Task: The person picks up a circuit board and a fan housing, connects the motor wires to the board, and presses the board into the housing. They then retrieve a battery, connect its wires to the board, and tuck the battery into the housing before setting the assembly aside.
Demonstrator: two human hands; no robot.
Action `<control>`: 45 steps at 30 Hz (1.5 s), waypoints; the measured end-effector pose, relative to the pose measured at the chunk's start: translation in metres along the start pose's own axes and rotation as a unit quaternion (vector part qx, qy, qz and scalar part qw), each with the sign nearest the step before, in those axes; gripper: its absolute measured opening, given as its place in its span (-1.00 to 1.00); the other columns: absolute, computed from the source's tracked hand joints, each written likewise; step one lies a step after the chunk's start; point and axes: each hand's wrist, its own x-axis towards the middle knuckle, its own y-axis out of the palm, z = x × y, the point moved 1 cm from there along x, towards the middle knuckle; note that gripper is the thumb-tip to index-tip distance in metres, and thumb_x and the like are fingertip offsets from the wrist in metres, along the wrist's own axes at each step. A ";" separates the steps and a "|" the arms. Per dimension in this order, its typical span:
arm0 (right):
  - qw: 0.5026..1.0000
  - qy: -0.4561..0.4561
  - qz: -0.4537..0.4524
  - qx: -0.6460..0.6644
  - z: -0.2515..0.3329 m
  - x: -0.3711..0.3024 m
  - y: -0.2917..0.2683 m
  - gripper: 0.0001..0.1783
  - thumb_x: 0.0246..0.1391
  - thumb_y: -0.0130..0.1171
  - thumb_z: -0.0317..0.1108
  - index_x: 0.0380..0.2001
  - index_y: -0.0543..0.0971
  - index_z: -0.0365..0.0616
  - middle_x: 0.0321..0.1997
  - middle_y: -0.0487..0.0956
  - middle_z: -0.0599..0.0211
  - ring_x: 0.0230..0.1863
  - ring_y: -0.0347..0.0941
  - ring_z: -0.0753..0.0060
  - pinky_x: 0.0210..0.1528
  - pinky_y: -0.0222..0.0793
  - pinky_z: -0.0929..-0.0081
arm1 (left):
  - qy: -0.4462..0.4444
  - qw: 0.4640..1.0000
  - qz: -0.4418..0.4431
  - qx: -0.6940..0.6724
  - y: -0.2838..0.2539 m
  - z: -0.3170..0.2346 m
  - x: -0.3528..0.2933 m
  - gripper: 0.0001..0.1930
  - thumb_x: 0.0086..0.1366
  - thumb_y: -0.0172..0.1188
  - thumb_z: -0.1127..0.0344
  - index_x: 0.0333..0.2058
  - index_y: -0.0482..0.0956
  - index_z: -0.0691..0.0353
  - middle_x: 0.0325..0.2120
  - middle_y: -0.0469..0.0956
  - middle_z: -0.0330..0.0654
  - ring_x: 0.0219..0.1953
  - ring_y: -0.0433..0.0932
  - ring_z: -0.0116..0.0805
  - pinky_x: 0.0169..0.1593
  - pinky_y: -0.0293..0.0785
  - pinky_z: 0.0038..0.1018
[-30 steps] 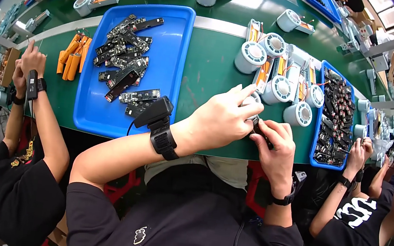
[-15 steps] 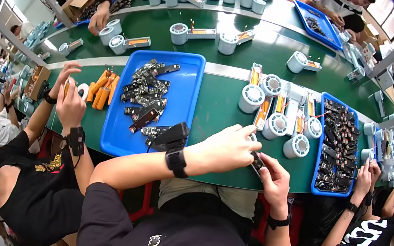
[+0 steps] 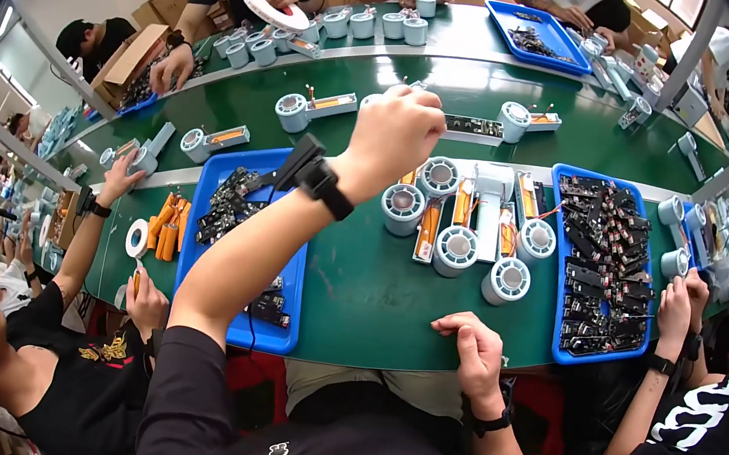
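My left hand [image 3: 395, 135] reaches across the table to the green belt, its back up and its fingers curled down. A light-blue handheld fan housing, with a dark circuit board [image 3: 474, 128] in its handle, sticks out to the right of the hand; the hand hides its round end and the grip. My right hand [image 3: 474, 352] rests near the table's front edge, fingers curled together with the thumb over them, and nothing shows in it. Between the hands stands a group of light-blue fan housings [image 3: 456, 251], several with orange battery cells [image 3: 428, 227] in their handles.
Blue trays of dark circuit boards stand at left [image 3: 291, 264] and right [image 3: 562, 332]; my left forearm crosses the left one. Orange cells [image 3: 167, 229] and a white tape roll [image 3: 136, 238] lie farther left. Co-workers sit on both sides and opposite. More fan housings [image 3: 291, 113] line the belt.
My left hand has moved from the front edge out to the belt, and the board-fitted handle is there now. My right hand has let go and stayed near the edge. The view has shifted.
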 end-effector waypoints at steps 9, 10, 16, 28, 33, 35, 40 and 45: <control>1.000 0.000 -0.014 0.016 -0.008 0.004 -0.030 -0.79 0.39 0.07 -0.45 -0.17 0.65 -0.36 -0.18 0.68 0.10 -0.13 0.59 0.31 -0.02 0.51 0.42 | -0.176 0.964 0.146 0.134 0.147 0.000 0.093 -0.89 0.19 0.28 0.32 -0.43 0.78 0.05 -0.26 0.71 -0.22 -0.05 0.66 -0.11 -0.10 0.63 -0.15; 1.000 -0.009 -0.007 0.013 -0.008 0.006 -0.033 -0.81 0.38 0.09 -0.47 -0.17 0.65 -0.35 -0.19 0.68 0.10 -0.13 0.59 0.31 -0.02 0.51 0.42 | -0.156 0.966 0.178 0.108 0.151 0.003 0.094 -0.89 0.21 0.29 0.27 -0.36 0.79 0.04 -0.22 0.70 -0.19 -0.04 0.65 -0.10 -0.08 0.63 -0.15; 1.000 -0.019 0.019 0.004 -0.014 0.016 -0.045 -0.83 0.35 0.10 -0.50 -0.18 0.65 -0.34 -0.19 0.68 0.11 -0.14 0.59 0.31 -0.04 0.51 0.42 | -0.085 0.980 0.147 0.106 0.123 0.012 0.095 -0.60 0.28 0.35 0.04 0.04 0.70 0.01 0.00 0.64 -0.08 0.07 0.59 -0.03 0.06 0.61 -0.17; 1.000 -0.009 0.026 0.003 -0.011 0.000 -0.019 -0.85 0.32 0.10 -0.55 -0.21 0.64 -0.36 -0.20 0.67 0.11 -0.17 0.59 0.34 -0.07 0.50 0.46 | -0.231 0.948 0.170 0.138 0.104 0.069 0.040 -0.37 0.14 0.46 -0.14 0.04 0.59 0.16 -0.02 0.62 -0.02 0.10 0.49 0.08 0.14 0.55 -0.11; 1.000 -0.010 0.010 0.009 -0.017 -0.003 -0.012 -0.87 0.27 0.12 -0.58 -0.22 0.64 -0.37 -0.21 0.68 0.14 -0.18 0.59 0.35 -0.09 0.51 0.46 | -0.200 0.961 0.132 0.135 0.038 0.046 0.029 -0.38 0.12 0.46 -0.14 -0.02 0.61 0.24 -0.07 0.63 0.01 0.08 0.51 0.08 0.10 0.55 -0.08; 1.000 -0.023 0.013 0.004 -0.019 -0.001 -0.012 -0.85 0.32 0.09 -0.55 -0.22 0.64 -0.36 -0.21 0.67 0.12 -0.19 0.58 0.37 -0.09 0.49 0.48 | -0.191 0.939 0.214 0.191 0.006 0.040 0.018 -0.41 0.11 0.47 -0.14 -0.10 0.64 0.27 -0.09 0.64 0.01 0.06 0.52 0.07 0.07 0.55 -0.09; 0.999 0.022 0.016 0.030 -0.016 -0.003 -0.008 -0.87 0.26 0.12 -0.61 -0.22 0.64 -0.37 -0.22 0.67 0.14 -0.18 0.60 0.35 -0.09 0.51 0.48 | -0.180 0.907 0.308 0.223 -0.028 0.027 -0.050 -0.45 0.09 0.49 -0.07 -0.15 0.65 0.30 -0.14 0.63 0.01 0.00 0.51 0.07 0.06 0.55 -0.14; 0.999 0.023 0.024 0.033 -0.019 -0.002 -0.003 -0.87 0.27 0.10 -0.62 -0.22 0.64 -0.37 -0.21 0.67 0.14 -0.18 0.59 0.37 -0.08 0.51 0.49 | -0.150 0.922 0.280 0.221 -0.045 0.024 -0.101 -0.59 0.08 0.49 0.18 -0.18 0.64 0.32 -0.08 0.58 -0.01 0.01 0.45 0.04 0.08 0.53 -0.18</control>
